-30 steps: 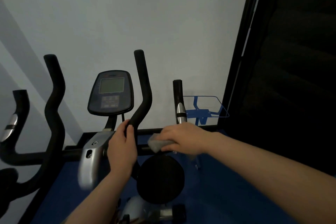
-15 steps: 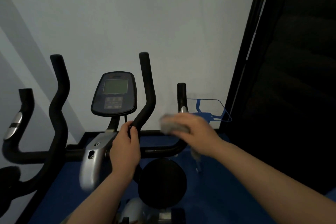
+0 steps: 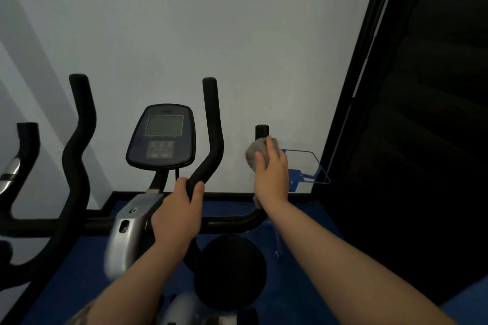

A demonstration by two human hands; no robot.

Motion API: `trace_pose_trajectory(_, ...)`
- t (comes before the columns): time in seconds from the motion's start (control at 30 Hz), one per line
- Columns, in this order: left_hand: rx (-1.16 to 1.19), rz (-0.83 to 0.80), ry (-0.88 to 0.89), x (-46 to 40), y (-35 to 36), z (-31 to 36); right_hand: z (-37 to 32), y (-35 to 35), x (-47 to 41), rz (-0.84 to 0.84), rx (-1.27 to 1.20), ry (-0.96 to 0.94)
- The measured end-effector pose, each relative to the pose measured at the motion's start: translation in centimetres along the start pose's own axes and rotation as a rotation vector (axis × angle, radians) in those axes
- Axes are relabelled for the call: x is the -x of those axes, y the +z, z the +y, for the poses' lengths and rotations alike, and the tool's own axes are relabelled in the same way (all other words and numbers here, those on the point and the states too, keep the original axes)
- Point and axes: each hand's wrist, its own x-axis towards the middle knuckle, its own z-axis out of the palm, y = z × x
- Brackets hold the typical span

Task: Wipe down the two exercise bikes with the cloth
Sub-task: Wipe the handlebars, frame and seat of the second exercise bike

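Holding the gray cloth [image 3: 257, 152], the right hand [image 3: 272, 174] is pressing it around the bike's outer handle [image 3: 262, 130]. The left hand [image 3: 177, 219] is gripping the inner handlebar [image 3: 212, 124] with curled fingers [image 3: 198, 192].

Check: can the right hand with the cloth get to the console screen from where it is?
Probably yes. The right hand holds the cloth on the outer grip; only the inner handlebar stands between it and the console.

right hand [image 3: 272, 174] and cloth [image 3: 254, 152] slid up the outer handlebar post [image 3: 262, 130] (from the lower bar)
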Motion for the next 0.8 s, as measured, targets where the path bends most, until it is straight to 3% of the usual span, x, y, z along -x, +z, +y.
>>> trace_pose_trajectory(0.2, -0.001, 0.012, 0.001, 0.1, 0.1, 0.0, 2.6, -0.9, 3.7, -0.056, -0.015, -0.035)
trace_pose_trajectory(0.4, 0.01, -0.009, -0.009, 0.5, -0.2, 0.2, 0.3, 0.1, -1.0, -0.057, 0.054, 0.074)
trace_pose_trajectory(0.5, 0.015, 0.003, -0.004, 0.6, -0.2, 0.3, 1.6, 0.0, 2.1, 0.014, 0.013, 0.041)
trace_pose_trajectory(0.6, 0.018, 0.013, -0.021, 0.5, -0.1, 0.3, 2.8, -0.7, 4.6, -0.018, -0.022, -0.001)
trace_pose_trajectory(0.8, 0.009, 0.031, -0.021, 0.6, -0.1, 0.3, -0.4, 0.2, -2.8, -0.059, 0.07, 0.076)
